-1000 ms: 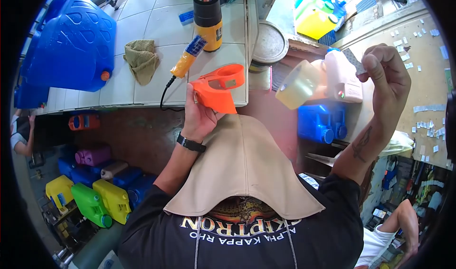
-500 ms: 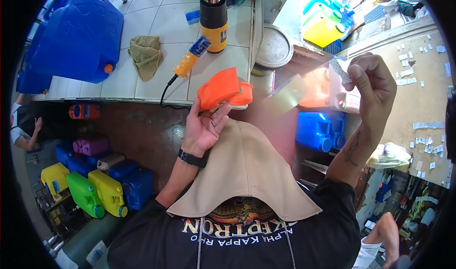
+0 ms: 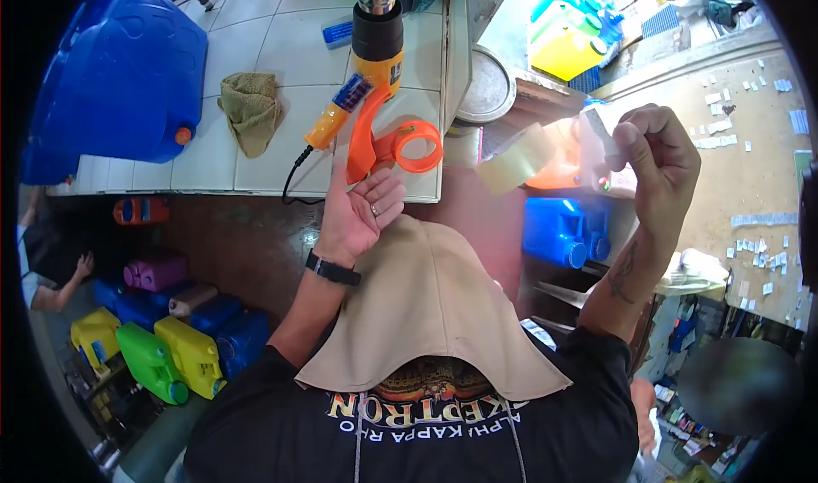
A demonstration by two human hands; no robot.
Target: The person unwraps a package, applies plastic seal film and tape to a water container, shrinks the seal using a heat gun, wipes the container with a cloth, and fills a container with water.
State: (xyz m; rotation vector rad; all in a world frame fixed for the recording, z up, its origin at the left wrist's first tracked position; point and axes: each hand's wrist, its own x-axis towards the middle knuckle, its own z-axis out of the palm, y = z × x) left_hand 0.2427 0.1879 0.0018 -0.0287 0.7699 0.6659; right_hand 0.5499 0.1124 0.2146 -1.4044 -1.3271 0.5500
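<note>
My left hand (image 3: 366, 214), with a ring and a black wristband, is open palm up at the front edge of the tiled counter. Its thumb is close to the end of an orange tape dispenser (image 3: 365, 146), whose round hub (image 3: 419, 146) faces up; whether they touch I cannot tell. On the right, my raised right hand (image 3: 656, 155) pinches the grey-white end of a clear tape strip (image 3: 515, 161) between thumb and fingers. The strip's free end hangs out to the left, translucent and yellowish.
On the counter (image 3: 247, 35) are a heat gun (image 3: 377, 44), a brown cloth (image 3: 250, 112) and a large blue jug (image 3: 128, 82). Coloured jugs, including a green one (image 3: 149, 362), stand at lower left. A board with paper bits (image 3: 758, 206) lies right. Other people are at both sides.
The orange dispenser has gone from my left hand's grasp to the counter by the heat gun, turned to show its hub. My left fingers have opened. My right hand still pinches the tape strip.
</note>
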